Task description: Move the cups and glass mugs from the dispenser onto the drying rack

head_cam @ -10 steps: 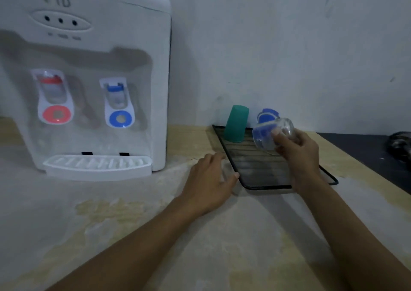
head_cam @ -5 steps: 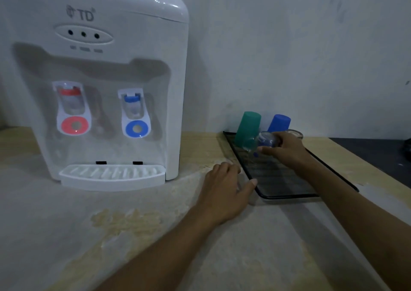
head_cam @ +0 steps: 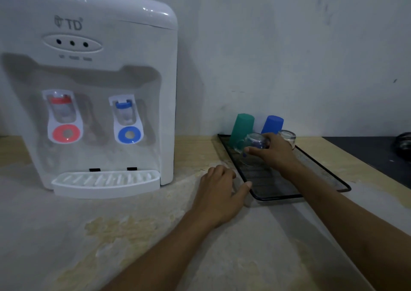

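The right hand (head_cam: 274,155) grips a clear glass mug (head_cam: 253,145) with thumb and fingers closed around its body. The mug is upside down, its base facing up, and it sits low over the far-left part of the drying rack (head_cam: 329,175); whether its rim already touches the mesh cannot be told. The rack is a flat black wire tray lying on the counter (head_cam: 155,235), just right of the water dispenser (head_cam: 93,90).

Three other items stand inverted along the far edge of the rack:
- a green cup (head_cam: 241,127), directly behind the held mug;
- a blue cup (head_cam: 273,125), to the right of the green one;
- a second glass mug (head_cam: 287,137), just right of the blue cup (partly hidden by the right hand).

The left hand (head_cam: 219,192) lies palm down on the counter, holding nothing, fingers loosely spread. Its thumb tip touches the near-left corner of the rack.

The dispenser's drip tray (head_cam: 106,181) carries no cups. A red tap (head_cam: 61,103) and a blue tap (head_cam: 123,108) sit above it. A dark surface (head_cam: 367,155) adjoins the counter at far right.
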The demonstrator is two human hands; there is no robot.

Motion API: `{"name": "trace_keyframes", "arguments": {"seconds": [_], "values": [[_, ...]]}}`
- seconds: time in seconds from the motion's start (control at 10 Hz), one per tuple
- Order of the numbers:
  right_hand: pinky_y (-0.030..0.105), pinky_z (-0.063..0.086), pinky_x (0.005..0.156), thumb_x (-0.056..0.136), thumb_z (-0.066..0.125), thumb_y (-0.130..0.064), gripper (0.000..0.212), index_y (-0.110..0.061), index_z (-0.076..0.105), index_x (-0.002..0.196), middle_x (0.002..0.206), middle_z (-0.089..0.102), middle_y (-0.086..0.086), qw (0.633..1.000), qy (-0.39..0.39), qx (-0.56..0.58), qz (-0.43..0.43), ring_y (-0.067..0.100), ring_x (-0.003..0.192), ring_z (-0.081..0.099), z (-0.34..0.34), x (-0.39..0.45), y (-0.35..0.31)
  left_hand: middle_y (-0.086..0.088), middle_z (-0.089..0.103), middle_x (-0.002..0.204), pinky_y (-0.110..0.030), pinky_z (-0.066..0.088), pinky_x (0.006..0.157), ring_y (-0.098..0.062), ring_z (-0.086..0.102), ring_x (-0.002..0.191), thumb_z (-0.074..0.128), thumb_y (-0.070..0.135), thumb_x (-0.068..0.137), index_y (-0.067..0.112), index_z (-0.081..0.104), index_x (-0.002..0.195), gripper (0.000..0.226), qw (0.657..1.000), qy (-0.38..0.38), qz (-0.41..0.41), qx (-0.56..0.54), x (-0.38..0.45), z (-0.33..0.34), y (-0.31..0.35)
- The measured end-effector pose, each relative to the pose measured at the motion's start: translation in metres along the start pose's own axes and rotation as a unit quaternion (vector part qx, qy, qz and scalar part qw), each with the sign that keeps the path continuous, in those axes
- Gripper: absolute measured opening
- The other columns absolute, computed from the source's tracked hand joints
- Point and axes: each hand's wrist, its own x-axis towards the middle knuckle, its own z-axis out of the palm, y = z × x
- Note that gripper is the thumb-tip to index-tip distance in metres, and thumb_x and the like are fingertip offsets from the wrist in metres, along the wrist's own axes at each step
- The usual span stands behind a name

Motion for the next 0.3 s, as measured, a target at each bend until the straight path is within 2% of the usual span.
{"name": "trace_keyframes", "arguments": {"seconds": [0.1,0.2,0.3], "values": [[0.020,0.043,0.061,0.069,0.092,-0.050,0.077,-0.007,0.065,0.128,0.104,0.070,0.004,1.000,0.005,0.004,0.010,0.015,0.087,0.064,0.002,0.002,0.004,0.004,0.057,0.126,-0.037,0.044,0.103,-0.016,0.050,0.120,0.046,0.063,0.099,0.020,0.065,0.128,0.055,1.000,0.001,-0.001,-0.005,0.001,0.000,-0.001],[0.040,0.059,0.084,0.060,0.086,-0.073,0.104,-0.007,0.060,0.135,0.124,0.069,0.012,0.999,0.026,-0.002,0.025,0.025,0.108,0.067,0.001,-0.004,0.001,0.004,0.057,0.126,-0.037,0.043,0.104,-0.015,0.050,0.121,0.047,0.062,0.099,0.019,0.065,0.128,0.055,1.000,0.003,0.003,-0.013,0.000,-0.001,-0.001],[0.050,0.055,0.101,0.068,0.080,-0.075,0.105,-0.010,0.052,0.145,0.139,0.057,0.016,0.998,0.059,-0.016,-0.001,0.030,0.126,0.058,-0.002,-0.021,-0.002,0.003,0.058,0.126,-0.037,0.044,0.103,-0.016,0.051,0.120,0.048,0.062,0.099,0.019,0.065,0.126,0.054,1.000,0.016,0.003,-0.022,0.001,-0.002,-0.001]]}}
